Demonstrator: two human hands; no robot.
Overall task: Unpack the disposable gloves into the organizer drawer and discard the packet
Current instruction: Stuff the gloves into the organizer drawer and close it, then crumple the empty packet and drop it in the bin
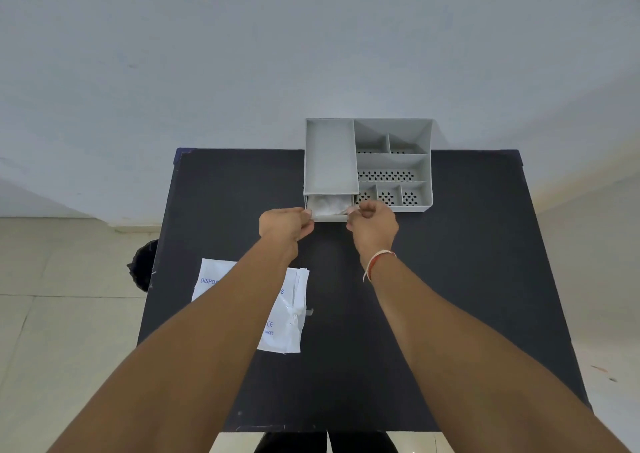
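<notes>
Fingers (pixel 307 214) of both hands pinch the drawer (pixel 329 210) front — packet (pixel 277 314) lies lengthwise beside.

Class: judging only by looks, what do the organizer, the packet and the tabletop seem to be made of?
Organizer: probably moulded plastic, matte grey; thin even walls and punched hole patterns in the floors.
Packet: likely thin plastic film, white and slightly glossy, with blue print; it lies limp and creased.
Tabletop: black and matte, with no shine; whether cloth, laminate or paint cannot be told.
</notes>
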